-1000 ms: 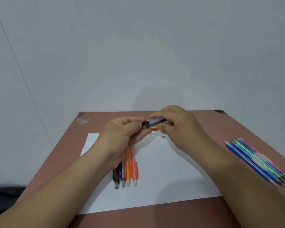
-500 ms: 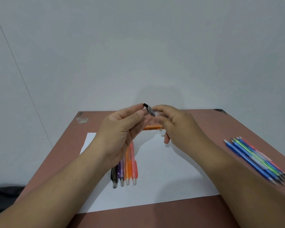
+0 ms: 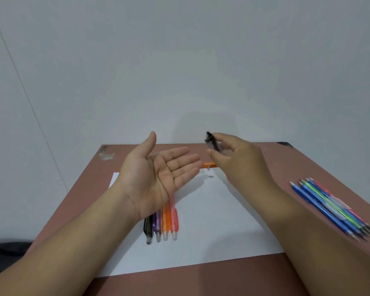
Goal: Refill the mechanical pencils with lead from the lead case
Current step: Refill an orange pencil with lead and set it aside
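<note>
Nearest us on the white paper (image 3: pixel 212 221) lie four mechanical pencils (image 3: pixel 161 223), black, purple, orange and pink, in a row; right of the paper a blurred bundle (image 3: pixel 333 208) holds perhaps six. Above the paper our left hand (image 3: pixel 158 174) lies flat, palm up, holding nothing, while our right hand (image 3: pixel 239 154) pinches the lead case (image 3: pixel 212 142), tilted. Beyond, an orange pencil (image 3: pixel 209 165) and two small caps wait at the paper's far edge; we judge refilling barely underway.

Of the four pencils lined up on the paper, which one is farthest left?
The black pencil. It lies at the left end of the row; the purple, orange and pink ones follow to its right.
</note>
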A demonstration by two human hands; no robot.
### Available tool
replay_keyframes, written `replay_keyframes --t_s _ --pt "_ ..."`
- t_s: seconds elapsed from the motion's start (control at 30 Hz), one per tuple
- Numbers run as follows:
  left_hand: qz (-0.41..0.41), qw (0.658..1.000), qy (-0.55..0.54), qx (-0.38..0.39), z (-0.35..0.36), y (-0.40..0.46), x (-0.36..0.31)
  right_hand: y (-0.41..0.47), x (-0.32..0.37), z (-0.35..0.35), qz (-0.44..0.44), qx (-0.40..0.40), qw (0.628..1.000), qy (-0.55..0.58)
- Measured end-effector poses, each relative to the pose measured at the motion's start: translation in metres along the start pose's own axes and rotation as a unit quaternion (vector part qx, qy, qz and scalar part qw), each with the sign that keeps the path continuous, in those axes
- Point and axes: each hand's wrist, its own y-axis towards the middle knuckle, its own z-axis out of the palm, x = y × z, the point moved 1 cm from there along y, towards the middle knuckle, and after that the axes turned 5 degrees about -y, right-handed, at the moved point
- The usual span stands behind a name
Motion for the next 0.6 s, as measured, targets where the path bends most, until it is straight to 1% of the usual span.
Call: replay_keyframes --t_s 0.1,0.2,0.27,0.5,0.6 --pt "-0.024 0.999 -0.012 0.026 0.0019 -0.0022 0.0011 0.0027 -0.0036 0.0026 -0.094 -0.017 0.991 -0.089" --pt "-0.034 0.998 -0.009 0.045 0.0032 -0.0030 0.0033 0.0041 -0.0048 0.0061 -0.194 -0.048 0.963 -0.182" --pt "-0.032 0.999 -0.002 0.042 0.0032 -0.0022 0.0044 0.0050 -0.0045 0.0074 -0.233 -0.060 0.945 -0.222" --pt "-0.037 0.998 0.022 0.036 0.0056 -0.0031 0.0071 0.0075 -0.0030 0.0066 -0.297 -0.076 0.907 -0.289" --pt "-0.035 0.999 0.019 0.029 0.0056 -0.0028 0.0072 0.0075 -0.0013 0.0061 -0.300 -0.071 0.902 -0.303"
